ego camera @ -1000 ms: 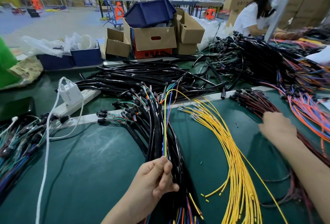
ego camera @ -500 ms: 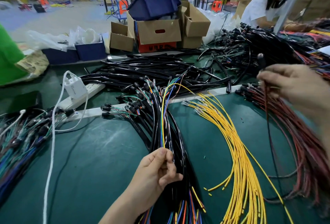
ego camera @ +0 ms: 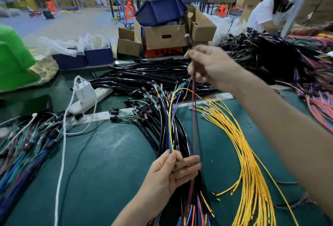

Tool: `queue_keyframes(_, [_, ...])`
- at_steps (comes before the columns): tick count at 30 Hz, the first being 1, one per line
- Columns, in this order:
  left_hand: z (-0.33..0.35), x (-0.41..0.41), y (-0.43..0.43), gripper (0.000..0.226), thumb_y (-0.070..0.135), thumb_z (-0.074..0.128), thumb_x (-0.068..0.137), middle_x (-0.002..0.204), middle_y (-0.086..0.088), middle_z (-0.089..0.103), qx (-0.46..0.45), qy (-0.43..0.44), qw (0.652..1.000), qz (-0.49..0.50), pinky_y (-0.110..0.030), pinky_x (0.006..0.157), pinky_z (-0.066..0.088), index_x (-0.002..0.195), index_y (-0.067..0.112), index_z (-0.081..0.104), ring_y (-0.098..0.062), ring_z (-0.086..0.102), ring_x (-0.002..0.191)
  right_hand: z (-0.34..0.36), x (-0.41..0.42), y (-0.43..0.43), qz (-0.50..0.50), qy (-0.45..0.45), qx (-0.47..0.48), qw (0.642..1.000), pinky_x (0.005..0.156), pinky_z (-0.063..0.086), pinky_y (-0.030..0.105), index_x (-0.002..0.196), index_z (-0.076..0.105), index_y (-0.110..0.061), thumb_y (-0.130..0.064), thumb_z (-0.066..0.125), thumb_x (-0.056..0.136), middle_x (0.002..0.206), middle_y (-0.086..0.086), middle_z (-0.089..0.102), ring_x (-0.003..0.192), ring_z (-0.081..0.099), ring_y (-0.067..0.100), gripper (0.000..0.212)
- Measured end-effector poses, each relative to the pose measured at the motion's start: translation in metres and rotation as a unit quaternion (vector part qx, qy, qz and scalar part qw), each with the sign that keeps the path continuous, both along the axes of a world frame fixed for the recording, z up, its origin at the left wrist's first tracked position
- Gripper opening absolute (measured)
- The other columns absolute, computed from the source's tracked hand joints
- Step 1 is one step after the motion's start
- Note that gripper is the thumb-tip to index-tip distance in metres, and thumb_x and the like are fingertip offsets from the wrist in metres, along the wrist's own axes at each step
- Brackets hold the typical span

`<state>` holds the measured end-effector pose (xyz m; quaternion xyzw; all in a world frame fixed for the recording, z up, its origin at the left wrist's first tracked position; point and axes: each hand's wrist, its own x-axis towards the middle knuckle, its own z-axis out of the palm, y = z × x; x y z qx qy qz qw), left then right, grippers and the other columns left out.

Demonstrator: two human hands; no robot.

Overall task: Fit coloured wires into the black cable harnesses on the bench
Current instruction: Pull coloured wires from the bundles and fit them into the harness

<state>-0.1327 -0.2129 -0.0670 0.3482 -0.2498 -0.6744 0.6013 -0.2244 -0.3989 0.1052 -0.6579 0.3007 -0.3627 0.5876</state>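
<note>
My left hand (ego camera: 171, 173) pinches a thin bunch of coloured wires (ego camera: 171, 117), yellow, blue and green, above a bundle of black cable harnesses (ego camera: 167, 130) lying on the green bench (ego camera: 108, 162). My right hand (ego camera: 210, 65) is raised over the bench and pinches a dark red wire (ego camera: 193, 110) with a black connector (ego camera: 188, 39) at its top. The wire hangs straight down to my left hand's fingers. A fan of yellow wires (ego camera: 248, 153) lies to the right.
A white charger and power strip (ego camera: 86, 94) with a white cord lie at left. Cardboard boxes (ego camera: 162, 36) and a blue bin stand behind. More harness piles (ego camera: 270, 60) and red wires (ego camera: 320, 108) fill the right, where a person in white sits. Wired harnesses (ego camera: 27, 141) lie far left.
My right hand has lifted a dark red wire from the right-hand pile and carried it left, over the black harness bundle. My left hand has kept its hold on the coloured wires.
</note>
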Motion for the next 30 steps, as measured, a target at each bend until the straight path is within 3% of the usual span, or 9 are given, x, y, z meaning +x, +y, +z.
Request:
queue_keyframes(4, [0.000, 0.000, 0.000, 0.035, 0.024, 0.047, 0.087, 0.105, -0.024, 0.069, 0.008, 0.010, 1.000, -0.015, -0.037, 0.074, 0.058, 0.109, -0.001, 0.055, -0.034, 0.069, 0.093, -0.031, 0.014, -0.015, -0.017, 0.087, -0.010, 0.996, 0.036, 0.033, 0.012, 0.082, 0.059, -0.007, -0.011, 0.046, 0.099, 0.057, 0.004, 0.056, 0.036, 0.043, 0.004, 0.022])
queue_keyframes(7, [0.002, 0.003, 0.001, 0.036, 0.023, 0.048, 0.087, 0.100, -0.019, 0.071, 0.013, 0.012, 0.999, -0.040, -0.036, 0.066, 0.058, 0.113, 0.000, 0.057, -0.025, 0.071, 0.070, -0.045, 0.017, -0.026, -0.038, 0.131, -0.043, 0.990, 0.038, 0.034, 0.012, 0.090, 0.060, -0.005, -0.011, 0.048, 0.099, 0.060, 0.005, 0.054, 0.036, 0.041, 0.003, 0.016])
queue_keyframes(11, [0.003, 0.006, 0.002, 0.034, 0.019, 0.052, 0.086, 0.079, -0.013, 0.069, 0.021, 0.004, 0.999, -0.039, -0.021, 0.046, 0.048, 0.111, -0.002, 0.061, -0.006, 0.045, 0.039, -0.053, 0.019, -0.043, -0.075, 0.175, -0.093, 0.977, 0.035, 0.032, 0.014, 0.090, 0.058, -0.011, -0.012, 0.044, 0.100, 0.061, 0.007, 0.052, 0.033, 0.039, 0.004, 0.017])
queue_keyframes(17, [0.005, 0.008, 0.003, 0.028, 0.011, 0.051, 0.087, 0.063, -0.004, 0.051, 0.018, 0.039, 0.997, -0.068, -0.015, 0.041, 0.035, 0.102, -0.005, 0.068, -0.003, 0.031, 0.043, -0.053, 0.021, -0.074, -0.134, 0.235, -0.118, 0.955, 0.031, 0.036, 0.017, 0.096, 0.053, -0.010, -0.013, 0.041, 0.100, 0.061, 0.011, 0.055, 0.029, 0.048, 0.009, 0.013])
queue_keyframes(25, [0.008, 0.007, 0.004, 0.025, 0.010, 0.050, 0.088, 0.060, -0.001, 0.049, 0.021, 0.014, 0.998, -0.061, -0.021, 0.051, 0.044, 0.102, -0.004, 0.064, -0.006, 0.037, 0.047, -0.045, 0.024, -0.092, -0.211, 0.167, -0.105, 0.958, 0.034, 0.044, 0.021, 0.098, 0.044, -0.008, -0.015, 0.036, 0.102, 0.065, 0.013, 0.055, 0.036, 0.057, 0.017, 0.011])
queue_keyframes(30, [0.008, 0.008, 0.005, 0.017, 0.011, 0.046, 0.092, 0.059, -0.001, 0.050, 0.022, 0.002, 0.997, -0.071, -0.025, 0.056, 0.050, 0.096, -0.001, 0.056, -0.006, 0.041, 0.043, -0.051, 0.028, -0.087, -0.148, 0.130, -0.034, 0.980, 0.055, 0.058, 0.030, 0.111, 0.045, -0.001, -0.016, 0.041, 0.101, 0.086, 0.018, 0.056, 0.055, 0.062, 0.024, 0.017])
